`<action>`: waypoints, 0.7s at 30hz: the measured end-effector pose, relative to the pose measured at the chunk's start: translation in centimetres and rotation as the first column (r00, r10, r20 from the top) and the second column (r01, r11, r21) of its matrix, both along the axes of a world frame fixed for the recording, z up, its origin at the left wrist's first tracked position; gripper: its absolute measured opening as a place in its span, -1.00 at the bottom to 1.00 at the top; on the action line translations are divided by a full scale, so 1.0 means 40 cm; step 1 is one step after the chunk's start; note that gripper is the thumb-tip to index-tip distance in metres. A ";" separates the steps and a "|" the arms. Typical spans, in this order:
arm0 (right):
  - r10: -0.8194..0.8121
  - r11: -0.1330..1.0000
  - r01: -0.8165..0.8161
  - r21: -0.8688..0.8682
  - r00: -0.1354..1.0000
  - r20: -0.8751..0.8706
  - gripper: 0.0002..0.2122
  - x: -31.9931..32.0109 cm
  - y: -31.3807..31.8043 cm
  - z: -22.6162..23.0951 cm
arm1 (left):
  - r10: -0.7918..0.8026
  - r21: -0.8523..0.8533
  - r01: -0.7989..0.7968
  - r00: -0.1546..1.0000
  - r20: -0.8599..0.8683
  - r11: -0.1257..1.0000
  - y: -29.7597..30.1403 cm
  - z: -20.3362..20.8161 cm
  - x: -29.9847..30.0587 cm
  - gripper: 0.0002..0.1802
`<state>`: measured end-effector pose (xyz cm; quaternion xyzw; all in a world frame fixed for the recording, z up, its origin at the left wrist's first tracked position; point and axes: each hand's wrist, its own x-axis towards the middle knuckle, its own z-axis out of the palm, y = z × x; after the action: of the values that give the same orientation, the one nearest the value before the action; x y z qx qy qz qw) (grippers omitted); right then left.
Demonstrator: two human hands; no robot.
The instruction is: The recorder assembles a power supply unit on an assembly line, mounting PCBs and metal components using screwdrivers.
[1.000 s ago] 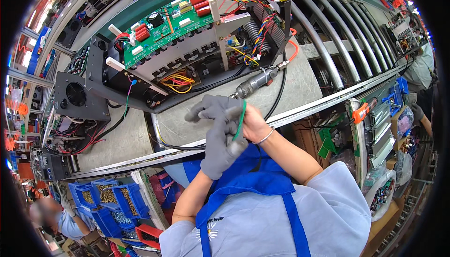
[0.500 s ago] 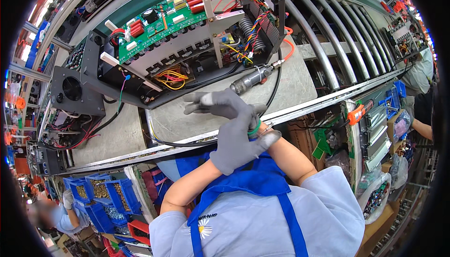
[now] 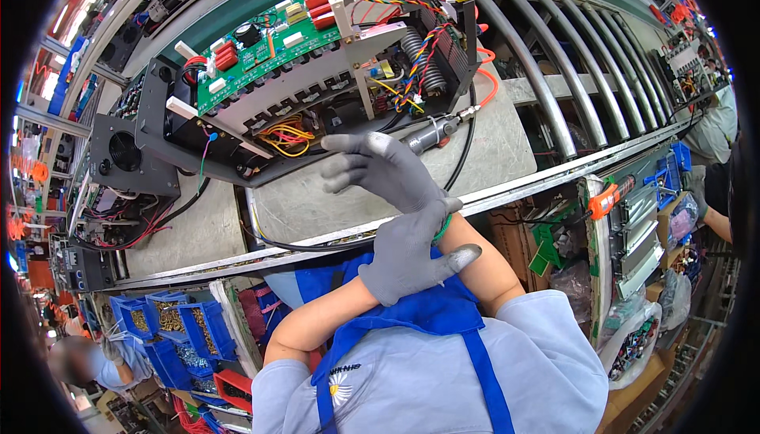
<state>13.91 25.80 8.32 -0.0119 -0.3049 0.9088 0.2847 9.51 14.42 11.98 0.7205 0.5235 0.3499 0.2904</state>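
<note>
Both my hands wear grey gloves and cross above the front edge of the bench. My left hand (image 3: 402,256) grips the cuff of the right glove, its fingers over the wrist by a green band (image 3: 443,230) and its thumb along my right forearm. My right hand (image 3: 388,171) points left with fingers apart, holding nothing. Just beyond it stands an open black chassis (image 3: 293,166) with a green circuit board (image 3: 269,58), red and white components and yellow-orange wires. An air screwdriver (image 3: 431,135) on an orange hose lies beside my right hand, partly hidden by it.
Metal rollers (image 3: 546,78) run off to the right. A second black unit with a fan (image 3: 123,149) stands at left, trailing cables. Blue bins (image 3: 210,331) of screws sit below left. An orange-handled tool (image 3: 603,201) hangs at right. Other people work at both sides.
My right hand has turned and its fingers have spread wider, moving up toward the chassis. My left hand stays at the right wrist, shifted slightly.
</note>
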 end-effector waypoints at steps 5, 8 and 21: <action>0.103 0.995 -0.099 0.028 0.975 -0.196 -0.40 -0.028 0.018 -0.039 | 0.003 0.005 -0.002 0.998 -0.059 1.000 0.024 -0.019 0.005 -0.34; 0.117 0.959 -0.140 -0.245 0.988 -0.104 -0.44 -0.025 0.041 -0.056 | 0.048 -0.018 -0.050 0.997 -0.067 0.999 0.037 -0.015 -0.007 -0.35; -0.041 0.907 -0.168 -0.386 0.878 -0.477 -0.44 -0.091 0.067 -0.090 | 0.095 0.013 -0.096 0.994 0.062 0.995 0.016 -0.070 0.015 -0.30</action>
<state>10.27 28.47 4.73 0.1607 -0.0256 0.9365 0.3107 10.11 15.05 9.16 0.6858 0.5455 0.3896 0.2836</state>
